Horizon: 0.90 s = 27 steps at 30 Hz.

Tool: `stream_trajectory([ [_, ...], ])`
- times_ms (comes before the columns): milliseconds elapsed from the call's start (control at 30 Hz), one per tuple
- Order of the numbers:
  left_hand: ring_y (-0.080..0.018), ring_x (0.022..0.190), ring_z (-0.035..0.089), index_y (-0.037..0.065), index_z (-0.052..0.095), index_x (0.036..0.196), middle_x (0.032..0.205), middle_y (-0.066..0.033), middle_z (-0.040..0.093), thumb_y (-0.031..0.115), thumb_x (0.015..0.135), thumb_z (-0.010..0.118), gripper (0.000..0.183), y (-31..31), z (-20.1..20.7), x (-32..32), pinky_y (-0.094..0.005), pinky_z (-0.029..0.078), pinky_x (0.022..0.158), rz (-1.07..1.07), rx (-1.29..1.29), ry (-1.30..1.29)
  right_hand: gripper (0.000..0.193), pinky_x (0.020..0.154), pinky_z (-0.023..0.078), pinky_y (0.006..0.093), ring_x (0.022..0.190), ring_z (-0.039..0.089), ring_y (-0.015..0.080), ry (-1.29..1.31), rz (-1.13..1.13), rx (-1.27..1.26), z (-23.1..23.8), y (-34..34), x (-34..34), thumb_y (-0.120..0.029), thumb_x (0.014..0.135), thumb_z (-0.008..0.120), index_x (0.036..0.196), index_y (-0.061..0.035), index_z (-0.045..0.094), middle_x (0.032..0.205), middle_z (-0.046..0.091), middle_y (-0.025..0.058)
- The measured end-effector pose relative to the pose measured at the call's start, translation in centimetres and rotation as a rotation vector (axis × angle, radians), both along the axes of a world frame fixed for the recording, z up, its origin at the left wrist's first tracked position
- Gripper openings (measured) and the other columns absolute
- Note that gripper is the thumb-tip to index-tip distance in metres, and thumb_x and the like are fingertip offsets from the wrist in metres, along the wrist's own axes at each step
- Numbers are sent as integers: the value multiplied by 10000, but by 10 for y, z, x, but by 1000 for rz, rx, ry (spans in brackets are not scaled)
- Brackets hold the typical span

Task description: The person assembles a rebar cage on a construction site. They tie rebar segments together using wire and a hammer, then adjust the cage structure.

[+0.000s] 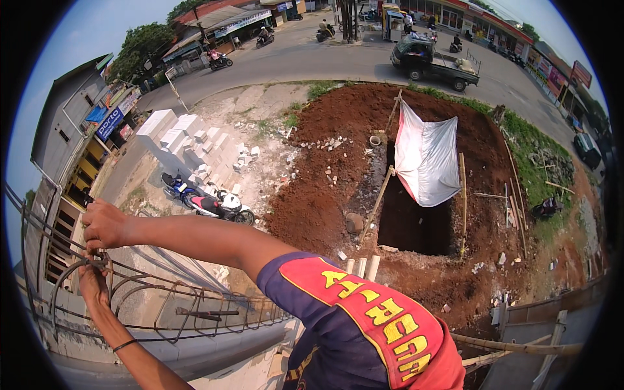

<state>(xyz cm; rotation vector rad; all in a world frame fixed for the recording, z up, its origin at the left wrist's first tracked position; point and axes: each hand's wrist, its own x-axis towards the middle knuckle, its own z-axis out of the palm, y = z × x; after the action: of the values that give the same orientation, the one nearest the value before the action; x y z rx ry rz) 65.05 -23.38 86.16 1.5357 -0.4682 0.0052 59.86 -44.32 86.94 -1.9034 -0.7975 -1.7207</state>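
At the left, my left hand [94, 286], below a dark wristband [124, 345], is closed around the bars of a rebar cage [146, 286] where several bent steel rods meet. Just above it, my right hand [106, 224] is a fist, its arm stretched across the view in a red and dark blue sleeve [364, 312]. Something dark [87, 195] pokes out at the top of that fist, too small to name. The cage has curved stirrups tied along long rods and lies over a pale concrete ledge [214, 348].
Far below lies a dug pit [416, 227] under a white sheet [426, 153], ringed by red soil [305, 214]. White blocks [195, 143] stand stacked beside parked motorbikes [218, 205]. Bamboo poles [520, 348] run at lower right. A pickup truck [435, 63] is on the road.
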Motion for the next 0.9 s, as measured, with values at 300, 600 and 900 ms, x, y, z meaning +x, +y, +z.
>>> stream_trajectory([
  [300,-91,651,513,70,561,1167,862,-10,592,105,999,463,198,9,-6,26,-223,410,547,-62,-30,37,266,802,382,452,867,562,366,510,-133,390,8,38,-8,-310,694,694,650,-47,707,742,635,177],
  [600,-69,628,494,63,640,1127,891,-2,619,163,992,549,191,-20,12,-31,-205,415,534,-40,25,32,444,637,469,399,692,602,303,231,162,374,-39,-10,-71,-259,799,741,1113,11,583,756,595,140],
  [900,-75,604,473,56,644,1095,860,0,596,144,973,566,170,-36,19,-55,-218,389,532,9,7,59,284,614,482,385,657,615,299,925,129,585,-316,66,-184,-257,906,647,1014,1,596,720,618,139],
])
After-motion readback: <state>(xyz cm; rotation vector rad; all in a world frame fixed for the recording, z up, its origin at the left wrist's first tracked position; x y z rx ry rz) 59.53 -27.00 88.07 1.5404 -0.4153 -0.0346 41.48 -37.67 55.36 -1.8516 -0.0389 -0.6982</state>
